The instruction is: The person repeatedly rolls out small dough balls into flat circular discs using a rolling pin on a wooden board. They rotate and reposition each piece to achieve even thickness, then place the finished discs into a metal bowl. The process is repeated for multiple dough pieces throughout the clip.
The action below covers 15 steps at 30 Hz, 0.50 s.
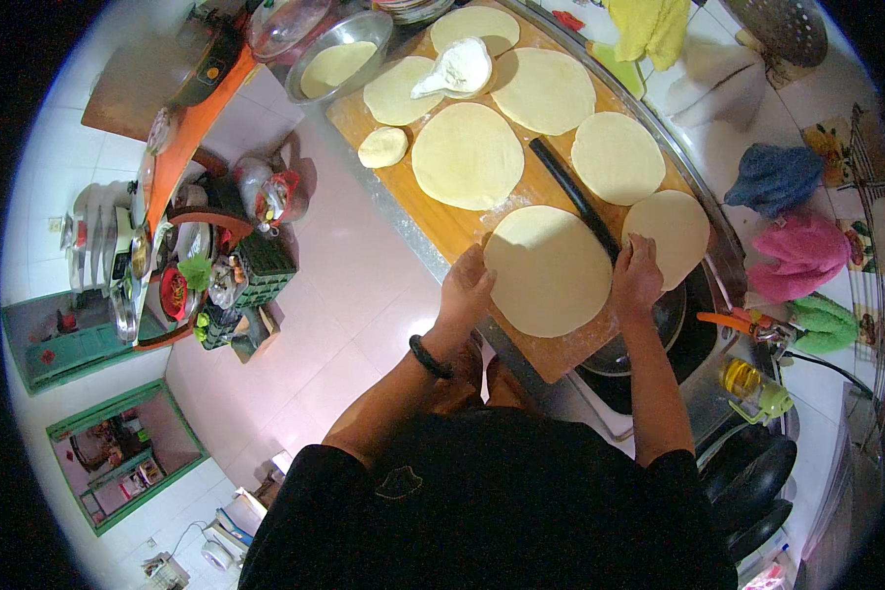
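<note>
My left hand [468, 286] pinches the left edge of a round flat sheet of dough [549, 271] at the near end of a wooden board [420, 214]. On the opposite edge of that sheet is my right hand [638, 276], fingers bent; whether it grips the dough is unclear. A black rolling pin [571, 195] lies slantwise on the board, its near end by my right fingers. Further dough rounds lie around it, among them one [468, 156] beyond the held sheet and one [667, 236] beside my right hand. A small thick dough disc [383, 147] sits at the board's left edge.
A bowl of flour [463, 68] stands among the far rounds. Beyond the board's left corner is a metal bowl with dough [339, 59]. A dark pan [634, 346] sits under the board's right side. An oil bottle [756, 387] and cloths [774, 179] are at right.
</note>
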Tool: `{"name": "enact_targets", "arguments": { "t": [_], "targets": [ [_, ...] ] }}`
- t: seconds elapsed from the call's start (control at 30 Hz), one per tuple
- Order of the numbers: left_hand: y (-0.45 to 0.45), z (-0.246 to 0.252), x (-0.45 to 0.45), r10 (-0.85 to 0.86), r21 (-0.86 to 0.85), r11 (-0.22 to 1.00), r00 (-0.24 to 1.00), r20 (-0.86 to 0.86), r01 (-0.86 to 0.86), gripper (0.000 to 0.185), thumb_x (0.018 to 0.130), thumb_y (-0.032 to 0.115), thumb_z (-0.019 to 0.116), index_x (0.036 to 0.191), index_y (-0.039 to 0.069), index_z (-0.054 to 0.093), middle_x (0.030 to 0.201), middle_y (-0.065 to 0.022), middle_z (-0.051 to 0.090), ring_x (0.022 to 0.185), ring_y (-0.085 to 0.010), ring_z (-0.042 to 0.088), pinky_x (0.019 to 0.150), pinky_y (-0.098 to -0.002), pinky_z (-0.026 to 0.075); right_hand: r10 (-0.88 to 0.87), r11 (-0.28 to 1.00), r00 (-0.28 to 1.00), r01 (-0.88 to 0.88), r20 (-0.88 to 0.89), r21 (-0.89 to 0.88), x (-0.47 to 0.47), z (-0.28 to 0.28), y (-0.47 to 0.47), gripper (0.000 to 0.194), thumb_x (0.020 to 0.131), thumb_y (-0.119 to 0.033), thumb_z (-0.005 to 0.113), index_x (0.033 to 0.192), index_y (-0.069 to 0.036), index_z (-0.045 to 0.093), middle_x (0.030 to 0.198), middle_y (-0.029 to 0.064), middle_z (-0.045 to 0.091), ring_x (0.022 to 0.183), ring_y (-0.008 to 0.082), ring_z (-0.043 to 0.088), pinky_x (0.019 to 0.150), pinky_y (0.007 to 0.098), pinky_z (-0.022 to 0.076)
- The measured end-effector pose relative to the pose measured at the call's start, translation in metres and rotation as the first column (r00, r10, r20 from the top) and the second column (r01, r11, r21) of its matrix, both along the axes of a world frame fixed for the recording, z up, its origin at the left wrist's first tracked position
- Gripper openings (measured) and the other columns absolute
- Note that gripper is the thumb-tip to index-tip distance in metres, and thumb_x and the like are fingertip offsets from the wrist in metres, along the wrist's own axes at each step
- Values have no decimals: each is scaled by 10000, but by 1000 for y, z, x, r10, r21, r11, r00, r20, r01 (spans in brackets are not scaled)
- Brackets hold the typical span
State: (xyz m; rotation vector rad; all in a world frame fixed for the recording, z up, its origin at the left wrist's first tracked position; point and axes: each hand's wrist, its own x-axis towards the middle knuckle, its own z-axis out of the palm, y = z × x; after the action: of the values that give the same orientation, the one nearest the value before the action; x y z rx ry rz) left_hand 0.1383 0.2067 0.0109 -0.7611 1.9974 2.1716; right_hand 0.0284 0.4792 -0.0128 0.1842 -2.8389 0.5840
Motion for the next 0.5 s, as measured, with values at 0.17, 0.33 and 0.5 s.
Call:
{"name": "enact_targets", "arguments": {
  "t": [0.17, 0.33, 0.5],
  "targets": [
    [-11, -2, -10, -136, -305, 935, 978, 160, 180, 453, 897, 188, 732, 1282, -11, 598, 1167, -179, 682, 1099, -286, 660, 904, -389, 534, 124, 989, 990, -128, -68, -69, 23, 10, -1, 216, 932, -79, 589, 1144, -71, 633, 1082, 143, 655, 936, 362, 672, 788, 485, 541],
    [-5, 3, -5, -198, -735, 608, 954, 225, 300, 360, 855, 244, 778, 1073, -5, 634, 939, -169, 646, 852, -310, 658, 760, -415, 531, 270, 945, 963, -269, -22, -184, 44, 14, -28, 242, 904, -59, 578, 1136, -74, 644, 1095, 145, 662, 1007, 346, 652, 844, 486, 499],
    [5, 1, -8, -207, -736, 631, 968, 145, 245, 336, 835, 239, 783, 1011, 2, 623, 976, -192, 633, 886, -346, 643, 752, -452, 517, 302, 819, 951, -226, 62, -528, 60, 15, -57, 204, 923, -20, 567, 1115, -31, 634, 1074, 190, 636, 999, 387, 636, 842, 463, 514]
  ]
}}
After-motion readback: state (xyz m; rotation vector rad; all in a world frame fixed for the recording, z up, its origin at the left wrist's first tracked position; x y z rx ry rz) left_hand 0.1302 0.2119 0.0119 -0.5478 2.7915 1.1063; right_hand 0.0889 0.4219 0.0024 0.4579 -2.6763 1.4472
